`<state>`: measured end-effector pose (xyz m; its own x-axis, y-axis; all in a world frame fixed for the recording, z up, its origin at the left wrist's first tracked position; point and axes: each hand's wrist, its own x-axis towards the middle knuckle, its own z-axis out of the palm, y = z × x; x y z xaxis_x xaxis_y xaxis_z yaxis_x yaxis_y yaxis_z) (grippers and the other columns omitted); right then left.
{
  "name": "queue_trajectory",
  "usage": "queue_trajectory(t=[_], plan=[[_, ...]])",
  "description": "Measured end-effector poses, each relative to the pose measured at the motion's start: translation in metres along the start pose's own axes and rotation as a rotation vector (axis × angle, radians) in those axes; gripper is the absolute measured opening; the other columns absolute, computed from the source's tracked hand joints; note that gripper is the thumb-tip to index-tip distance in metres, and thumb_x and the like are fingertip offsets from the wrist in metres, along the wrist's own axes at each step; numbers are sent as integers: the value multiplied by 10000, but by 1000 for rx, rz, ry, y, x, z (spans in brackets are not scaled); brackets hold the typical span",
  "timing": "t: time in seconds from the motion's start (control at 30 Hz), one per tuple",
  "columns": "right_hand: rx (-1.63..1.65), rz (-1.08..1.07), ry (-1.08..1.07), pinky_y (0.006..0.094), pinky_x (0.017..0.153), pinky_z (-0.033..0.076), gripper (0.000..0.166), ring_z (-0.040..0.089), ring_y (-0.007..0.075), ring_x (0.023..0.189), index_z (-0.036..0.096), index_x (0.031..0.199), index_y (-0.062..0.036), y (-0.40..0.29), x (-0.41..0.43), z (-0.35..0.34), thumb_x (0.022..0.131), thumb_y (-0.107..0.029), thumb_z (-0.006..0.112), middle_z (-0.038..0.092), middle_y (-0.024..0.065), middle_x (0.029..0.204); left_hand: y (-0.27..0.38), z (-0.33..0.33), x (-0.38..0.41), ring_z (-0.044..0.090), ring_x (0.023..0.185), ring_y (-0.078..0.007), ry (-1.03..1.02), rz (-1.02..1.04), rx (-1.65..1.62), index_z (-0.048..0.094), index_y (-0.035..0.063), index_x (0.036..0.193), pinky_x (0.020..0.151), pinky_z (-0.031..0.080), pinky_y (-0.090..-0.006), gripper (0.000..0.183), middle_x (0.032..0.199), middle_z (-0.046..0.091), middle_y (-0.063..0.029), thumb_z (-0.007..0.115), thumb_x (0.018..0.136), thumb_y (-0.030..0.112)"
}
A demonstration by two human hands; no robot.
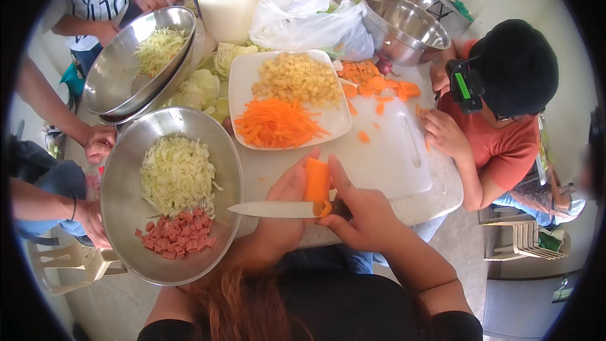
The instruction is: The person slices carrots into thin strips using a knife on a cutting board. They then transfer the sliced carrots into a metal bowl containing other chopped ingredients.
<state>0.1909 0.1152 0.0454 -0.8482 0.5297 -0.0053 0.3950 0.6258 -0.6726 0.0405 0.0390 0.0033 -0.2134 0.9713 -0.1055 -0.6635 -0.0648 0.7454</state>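
Between my hands, over the table's near edge, is a peeled piece of carrot. My left hand grips it from the left. My right hand holds a kitchen knife by its dark handle, the blade pointing left across the carrot's lower end. A curled carrot peel hangs at the blade, and my right index finger reaches up along the carrot. Just beyond, a white square plate bears carrot strips and small pale yellow cubes.
Left of me, a steel bowl holds shredded cabbage and diced pink meat; another person's hands are beside it. A cutting board with carrot slices lies right, before a co-worker. Behind stand a bucket and steel bowl.
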Motion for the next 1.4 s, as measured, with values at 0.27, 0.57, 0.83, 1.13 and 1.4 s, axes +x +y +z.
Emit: queue_trajectory(t=[0.27,0.57,0.83,1.13,1.4], plan=[[136,75,29,426,748,516,891,650,414,844,131,1524,-49,1,-1,3,882,-397,641,648,257,1001,-1,-1,4,564,1018,-154,-47,12,-4,354,28,1450,891,476,-324,504,1181,566,-82,317,1054,338],[308,100,57,387,885,492,780,634,393,1032,263,1513,-146,6,-1,4,877,-342,669,660,214,1087,-6,-5,5,565,1025,-166,-75,44,42,357,27,1448,887,478,-332,513,1140,581,-81,311,1052,350],[389,105,71,363,931,470,734,630,356,1088,321,1493,-133,8,0,5,873,-286,681,656,207,1120,-8,-6,5,561,1054,-179,-91,63,43,343,24,1454,915,473,-351,534,1157,579,-83,310,1051,373],[441,29,83,217,705,423,729,483,51,730,289,1502,-54,6,-5,-6,904,-227,667,578,0,877,-8,-8,0,479,1219,-204,-342,146,119,113,26,1520,1031,398,-385,1151,1328,483,-113,441,753,819],[492,79,21,225,733,431,706,508,65,763,269,1506,-43,-1,-12,-14,916,-178,630,588,24,882,-2,-1,0,524,1135,-193,-277,68,150,181,37,1499,935,458,-352,1125,1303,484,-101,494,741,807]])
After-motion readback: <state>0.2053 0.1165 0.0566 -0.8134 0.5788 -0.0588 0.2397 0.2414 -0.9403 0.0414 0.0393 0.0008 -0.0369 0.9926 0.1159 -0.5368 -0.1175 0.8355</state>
